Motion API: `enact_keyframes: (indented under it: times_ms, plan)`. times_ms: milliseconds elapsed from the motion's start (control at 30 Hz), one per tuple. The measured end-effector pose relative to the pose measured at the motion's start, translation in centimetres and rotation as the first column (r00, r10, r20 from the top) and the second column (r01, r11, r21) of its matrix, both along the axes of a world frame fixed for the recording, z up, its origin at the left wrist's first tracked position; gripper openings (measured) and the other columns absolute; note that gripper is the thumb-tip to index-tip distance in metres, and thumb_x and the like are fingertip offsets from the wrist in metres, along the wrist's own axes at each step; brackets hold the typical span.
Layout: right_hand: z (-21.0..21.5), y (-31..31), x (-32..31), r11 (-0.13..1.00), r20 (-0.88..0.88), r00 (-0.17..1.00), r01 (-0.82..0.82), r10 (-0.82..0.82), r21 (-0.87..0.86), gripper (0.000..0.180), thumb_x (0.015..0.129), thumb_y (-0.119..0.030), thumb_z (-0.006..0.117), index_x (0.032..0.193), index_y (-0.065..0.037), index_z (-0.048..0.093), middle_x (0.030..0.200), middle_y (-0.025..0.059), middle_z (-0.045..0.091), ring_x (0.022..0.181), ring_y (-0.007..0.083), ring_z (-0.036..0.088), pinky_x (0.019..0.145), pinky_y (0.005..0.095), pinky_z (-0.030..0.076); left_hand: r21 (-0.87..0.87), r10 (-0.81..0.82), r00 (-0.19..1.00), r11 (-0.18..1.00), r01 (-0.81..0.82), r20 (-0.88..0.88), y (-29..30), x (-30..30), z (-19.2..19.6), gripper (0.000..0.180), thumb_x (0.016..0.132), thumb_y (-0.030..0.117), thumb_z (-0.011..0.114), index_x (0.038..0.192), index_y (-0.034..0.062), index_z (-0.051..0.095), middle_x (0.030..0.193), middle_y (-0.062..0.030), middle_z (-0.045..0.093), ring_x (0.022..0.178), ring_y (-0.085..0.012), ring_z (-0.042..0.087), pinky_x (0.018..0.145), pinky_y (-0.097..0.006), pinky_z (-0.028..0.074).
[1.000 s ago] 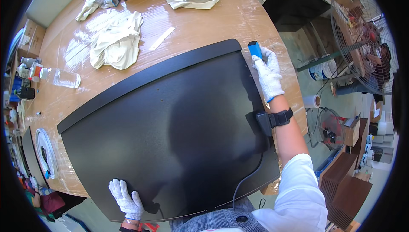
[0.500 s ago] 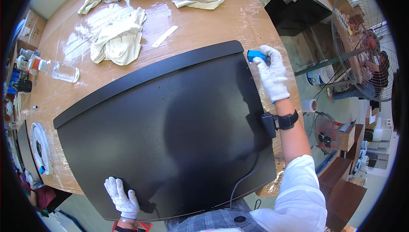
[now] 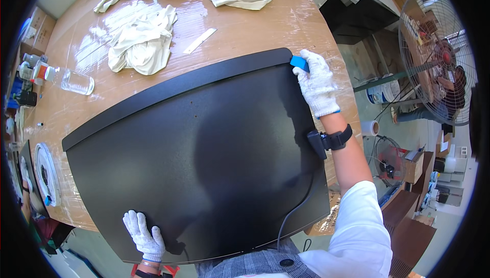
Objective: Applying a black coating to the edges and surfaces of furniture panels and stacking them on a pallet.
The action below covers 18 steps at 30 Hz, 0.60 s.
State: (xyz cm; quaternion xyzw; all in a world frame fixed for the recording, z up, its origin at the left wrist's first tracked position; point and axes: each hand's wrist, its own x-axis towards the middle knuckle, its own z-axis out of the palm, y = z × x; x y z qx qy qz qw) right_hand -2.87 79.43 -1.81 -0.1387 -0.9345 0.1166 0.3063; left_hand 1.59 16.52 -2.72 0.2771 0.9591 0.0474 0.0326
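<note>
A large black panel (image 3: 153,165) with a raised strip (image 3: 178,94) along its far edge lies in front of me, its near edge against my body. My left hand (image 3: 144,237), in a white glove, rests flat on the panel's near left part with fingers spread. At the far right corner, my right hand (image 3: 317,85), gloved too, pinches a small blue block (image 3: 299,63) against the end of the strip. A black device on a strap (image 3: 332,141) sits at my right wrist, and its cable hangs over the panel.
The table (image 3: 245,28) is covered in brown board and film. White cloths (image 3: 143,43), a white strip (image 3: 200,40) and a clear bottle (image 3: 77,82) lie beyond the panel. A white round lid-like object (image 3: 46,173) is at left. A large fan (image 3: 436,56) stands at right, with a person behind it.
My right hand has moved slightly left, bringing the blue block from beside the panel's corner onto it. My left hand stays in place on the panel.
</note>
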Motion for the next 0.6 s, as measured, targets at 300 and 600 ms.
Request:
enact_keyframes:
  times_ms: [300,600]
  plan:
    - [0.3,-2.6,-1.1,0.992,-0.014,0.992,0.126,-0.126,-0.019,0.042,0.085,-0.008,0.075,0.124,-0.004,0.061,0.116,0.0183,0.064,0.108,0.0367,0.063,0.094,0.0424,0.052,0.005,0.001,1.0,1.0,-0.001,0.003,0.1,-0.1,0.0,0.061,0.102,0.036,0.046,0.154,0.0072,0.035,0.16,-0.0205,0.031,0.148,-0.0467,0.024,0.12,-0.06,0.018]
    - [-0.3,-10.4,-3.6,0.993,-0.071,0.997,-0.047,0.039,-0.11,0.034,0.084,-0.014,0.071,0.116,-0.007,0.059,0.109,0.0157,0.062,0.106,0.0361,0.059,0.094,0.0459,0.049,0.004,-0.004,1.0,1.0,0.004,0.001,0.0,-0.1,0.0,0.06,0.102,0.035,0.047,0.154,0.0067,0.036,0.16,-0.0208,0.031,0.148,-0.046,0.024,0.12,-0.06,0.018]
